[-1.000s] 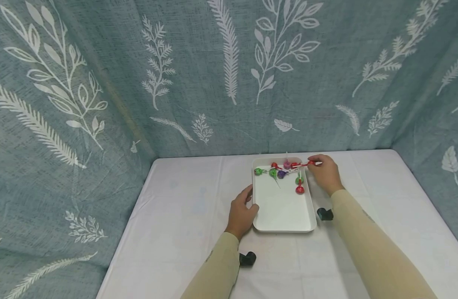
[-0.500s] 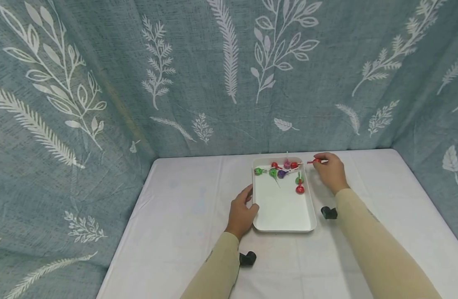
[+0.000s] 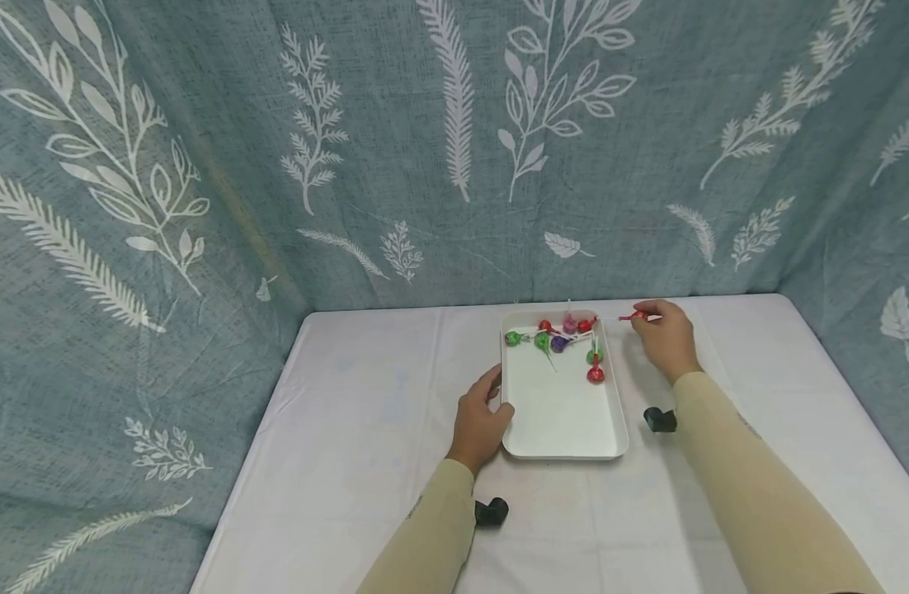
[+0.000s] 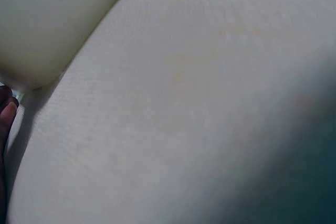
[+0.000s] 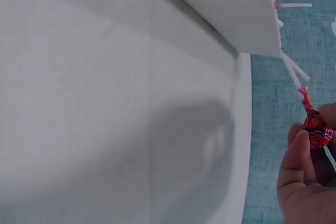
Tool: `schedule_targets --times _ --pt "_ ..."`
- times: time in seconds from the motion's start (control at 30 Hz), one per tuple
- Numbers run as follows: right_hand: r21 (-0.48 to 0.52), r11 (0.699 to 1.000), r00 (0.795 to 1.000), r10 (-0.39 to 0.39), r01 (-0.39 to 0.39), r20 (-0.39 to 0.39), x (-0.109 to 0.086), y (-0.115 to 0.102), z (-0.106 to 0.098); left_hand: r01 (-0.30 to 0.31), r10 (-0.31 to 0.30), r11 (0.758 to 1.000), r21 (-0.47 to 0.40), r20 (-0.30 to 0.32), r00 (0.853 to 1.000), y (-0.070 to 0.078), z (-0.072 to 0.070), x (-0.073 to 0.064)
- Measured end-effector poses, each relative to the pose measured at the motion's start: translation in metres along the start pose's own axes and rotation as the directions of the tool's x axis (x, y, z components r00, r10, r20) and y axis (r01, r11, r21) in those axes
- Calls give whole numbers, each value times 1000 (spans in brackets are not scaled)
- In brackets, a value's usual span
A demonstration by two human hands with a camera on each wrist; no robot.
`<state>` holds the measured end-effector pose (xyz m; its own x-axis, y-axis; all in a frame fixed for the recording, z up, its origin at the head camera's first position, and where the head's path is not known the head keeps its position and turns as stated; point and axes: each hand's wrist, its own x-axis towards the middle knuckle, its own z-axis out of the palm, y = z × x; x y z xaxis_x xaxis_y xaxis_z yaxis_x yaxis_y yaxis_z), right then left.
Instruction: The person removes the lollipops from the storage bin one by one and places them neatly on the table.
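My right hand (image 3: 666, 338) pinches a red-wrapped lollipop (image 5: 317, 129) by its candy head, between thumb and fingers. Its white stick points left, toward the far right corner of a white tray (image 3: 562, 421). On the tray's left side, my left hand (image 3: 480, 422) holds the rim, thumb at the top edge and fingers along the outer wall. Several lollipops lie at the tray's far end, among them a green one (image 3: 513, 338), a purple one (image 3: 559, 344) and a pink one (image 3: 569, 324). Nearer its right wall is another red lollipop (image 3: 595, 374). The left wrist view shows only fingertips (image 4: 8, 111) by the tray.
A white cloth (image 3: 380, 429) covers the table. Behind the table and at both sides hangs a blue-green curtain (image 3: 425, 165) with white leaf prints. Dark wrist devices stick out beside each forearm, one by the left sleeve (image 3: 435, 520) and one by the right sleeve (image 3: 751, 478).
My right hand has moved right, away from the tray, drawing the red lollipop out past the right rim. The left hand and the tray have stayed in place.
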<state>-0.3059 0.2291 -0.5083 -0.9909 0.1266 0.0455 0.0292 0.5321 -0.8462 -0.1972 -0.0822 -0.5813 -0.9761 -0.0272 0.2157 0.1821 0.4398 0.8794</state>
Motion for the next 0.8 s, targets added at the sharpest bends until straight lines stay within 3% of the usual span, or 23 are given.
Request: schedule_targets --times 0.4,0.8 --pt "-15 1000 1000 3 -3 8 3 16 -5 1 -1 1000 7 2 1000 1 0 1" --pt "-50 996 996 81 -79 37 5 32 -11 -6 6 1000 11 -1 1000 0 1 1"
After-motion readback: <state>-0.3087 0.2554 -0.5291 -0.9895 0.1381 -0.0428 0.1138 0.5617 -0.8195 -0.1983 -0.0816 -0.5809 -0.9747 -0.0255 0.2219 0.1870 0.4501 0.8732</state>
